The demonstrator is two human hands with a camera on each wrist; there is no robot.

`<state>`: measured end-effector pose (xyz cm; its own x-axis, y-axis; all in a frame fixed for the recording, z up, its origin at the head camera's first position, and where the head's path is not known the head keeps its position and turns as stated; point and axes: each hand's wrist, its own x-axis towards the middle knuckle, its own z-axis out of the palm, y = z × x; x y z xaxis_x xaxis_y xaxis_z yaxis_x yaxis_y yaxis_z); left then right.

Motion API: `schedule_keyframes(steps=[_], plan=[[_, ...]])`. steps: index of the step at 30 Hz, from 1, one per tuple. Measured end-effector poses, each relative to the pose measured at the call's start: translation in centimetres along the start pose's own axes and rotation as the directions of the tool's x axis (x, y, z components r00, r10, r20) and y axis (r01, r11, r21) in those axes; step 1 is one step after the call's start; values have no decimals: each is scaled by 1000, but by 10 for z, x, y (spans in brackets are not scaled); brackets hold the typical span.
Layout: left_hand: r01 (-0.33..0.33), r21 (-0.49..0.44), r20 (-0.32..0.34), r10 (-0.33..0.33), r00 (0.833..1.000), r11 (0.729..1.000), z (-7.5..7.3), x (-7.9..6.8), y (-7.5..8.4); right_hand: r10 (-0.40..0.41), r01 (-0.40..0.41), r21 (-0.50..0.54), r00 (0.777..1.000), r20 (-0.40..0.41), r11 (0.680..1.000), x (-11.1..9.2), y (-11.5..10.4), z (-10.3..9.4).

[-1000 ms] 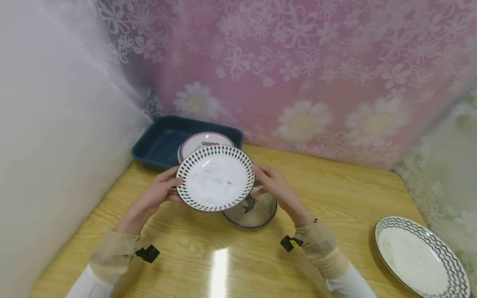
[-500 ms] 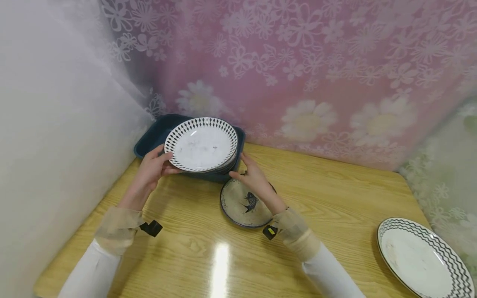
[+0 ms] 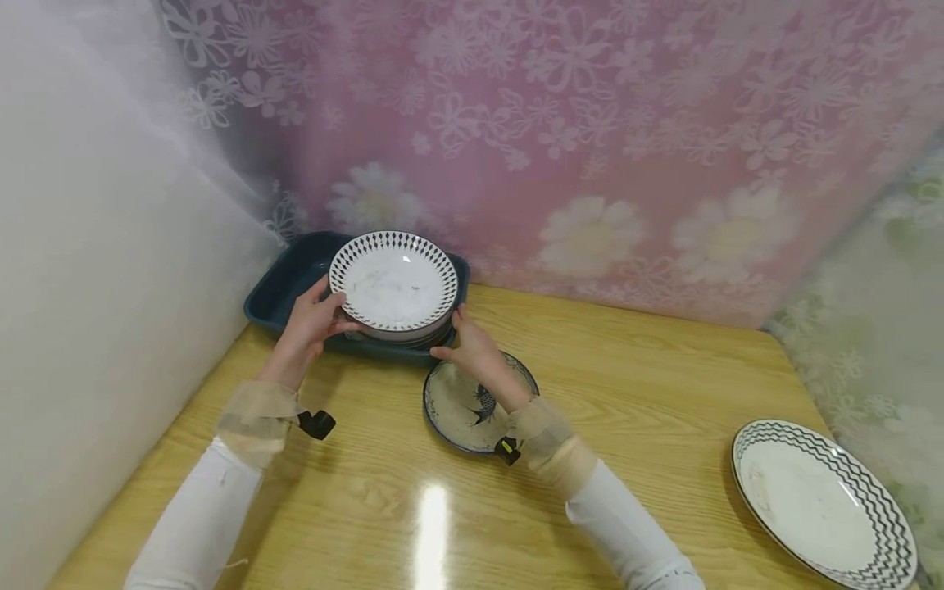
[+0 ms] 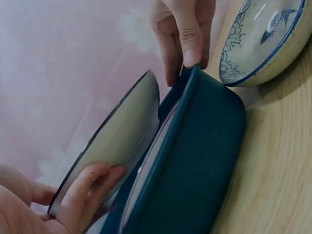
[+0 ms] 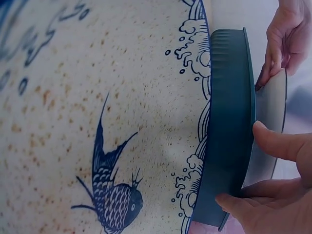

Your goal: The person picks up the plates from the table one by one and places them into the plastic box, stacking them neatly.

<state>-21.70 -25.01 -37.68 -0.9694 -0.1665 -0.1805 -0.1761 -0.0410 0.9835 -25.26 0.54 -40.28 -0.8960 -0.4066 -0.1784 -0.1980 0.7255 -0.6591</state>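
Note:
My left hand (image 3: 306, 321) pinches the left rim of a round white plate (image 3: 394, 283) with a black diamond border, its fingers underneath. In the left wrist view this plate (image 4: 119, 124) is held over a dark blue rectangular tub (image 3: 273, 291). Under it, stacked plates (image 3: 424, 338) lie in the tub; most of them are hidden. My right hand (image 3: 475, 352) grips the tub's front right corner, thumb outside the wall (image 4: 204, 146). Beneath my right forearm stands a speckled, blue-rimmed bowl (image 3: 450, 406) with a fish drawing, close to the tub.
An oval white plate (image 3: 804, 496) with a zigzag border lies at the right of the wooden table (image 3: 627, 385). A pale wall (image 3: 111, 246) bounds the left side, and a pink flowered curtain (image 3: 516, 188) hangs behind the tub.
The diamond-bordered plate has moved back from in front of the tub to over its stack. My right hand has let go of that plate and gone to the tub's corner.

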Motion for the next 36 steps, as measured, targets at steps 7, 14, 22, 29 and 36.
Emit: schedule_keyframes(steps=[7, 14, 22, 29, 36], plan=[[-18, -19, -15, 18, 1000, 1000, -3, 8, -10, -3, 3, -22, 1000, -10, 1000, 0, 0, 2], [14, 5, -16, -14, 1000, 1000, -2, 13, -15, -9, 9, -36, 1000, -5, 999, -1, 0, 3], [28, 3, -6, -28, 1000, 1000, 1, 17, -21, -13, 13, -40, 1000, -7, 999, -5, 0, 2], [33, 55, 3, -34, 999, 998, 0, 20, -24, -18, 17, -58, 1000, -9, 998, -5, 1, 2], [10, 315, 23, -18, 1000, 949, -4, 20, -21, -20, 20, -73, 1000, 3, 997, -5, -1, -1]])
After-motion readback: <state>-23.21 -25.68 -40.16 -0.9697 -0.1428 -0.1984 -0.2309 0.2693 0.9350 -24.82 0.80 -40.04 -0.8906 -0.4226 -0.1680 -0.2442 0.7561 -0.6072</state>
